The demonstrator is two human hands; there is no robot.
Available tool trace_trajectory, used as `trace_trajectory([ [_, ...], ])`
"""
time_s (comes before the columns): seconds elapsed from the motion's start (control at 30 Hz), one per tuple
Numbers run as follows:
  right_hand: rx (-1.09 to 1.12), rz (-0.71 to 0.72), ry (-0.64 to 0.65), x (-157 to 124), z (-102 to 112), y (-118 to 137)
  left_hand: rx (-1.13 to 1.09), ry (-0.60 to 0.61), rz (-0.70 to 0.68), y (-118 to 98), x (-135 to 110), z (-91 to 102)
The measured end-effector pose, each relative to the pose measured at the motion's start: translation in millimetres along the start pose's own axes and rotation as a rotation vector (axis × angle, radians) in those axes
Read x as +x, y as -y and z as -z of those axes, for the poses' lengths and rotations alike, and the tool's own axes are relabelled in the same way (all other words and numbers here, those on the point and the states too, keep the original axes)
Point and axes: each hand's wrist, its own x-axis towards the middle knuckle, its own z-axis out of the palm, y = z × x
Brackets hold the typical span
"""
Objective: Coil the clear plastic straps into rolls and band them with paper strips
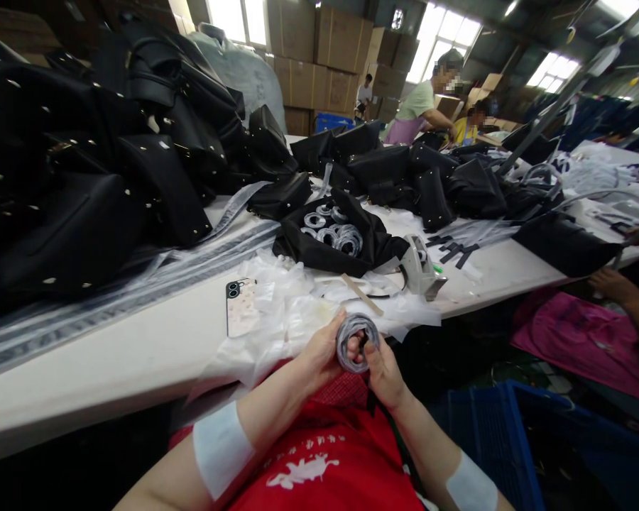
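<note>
At the edge of a white surface (138,355), a person's left hand (324,351) and right hand (388,372) steady a grey coil (358,321) before a red apron (346,447), fingers bent closed around its rim; light, even pressure should best keep its loops flush. Beyond, more coils (356,238) fill a black bag (319,262).

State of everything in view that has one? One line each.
Gray coil: wound into a ring, held in both hands
Left hand: closed on the coil
Right hand: closed on the coil
Black bag ahead: open, more coils inside
Phone: lying, camera side up
Clear plastic: crumpled
Black bags at left: heaped
Blue crate: open-topped
Cardboard boxes: stacked
</note>
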Motion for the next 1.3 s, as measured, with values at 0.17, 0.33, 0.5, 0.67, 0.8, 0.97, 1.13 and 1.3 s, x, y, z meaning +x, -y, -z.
trace_trajectory([
  [0.17, -0.445, -0.067, 0.384, 2.6, 40.0, 34.1, 0.7, -0.083, -0.419, -5.7, -4.6, 15.1],
  [0.33, -0.684, -0.142, 0.54, 5.0, 46.6, 44.9, 1.51, 0.175, -0.403, -17.4, -20.1, 11.3],
  [0.5, -0.503, -0.044, 0.293, 5.0, 29.5, 28.8, 1.26, -0.203, -0.621, -14.4, -14.2, 14.4],
  [0.67, -0.344, -0.011, 0.004, -2.3, -0.5, 11.2, 0.852, -0.547, -0.694, 9.8, -3.7, 21.2],
  [0.8, -0.399, -0.083, 0.232, 7.0, 27.0, 30.1, 0.919, -0.349, -0.511, 22.9, -15.1, 30.8],
  [0.97, -0.477, -0.208, 0.95, 15.1, 63.1, 49.3, 1.338, 0.146, -0.301, 20.6, -41.4, 30.3],
  [1.13, -0.473, -0.232, 0.931, -8.5, 35.6, 25.2, 1.385, 0.131, -0.22, 37.5, -52.5, 34.1],
  [1.3, -0.531, -0.314, 0.735, -38.3, 18.6, 12.8, 1.088, 0.124, -0.189, 36.8, -66.6, 57.1],
])
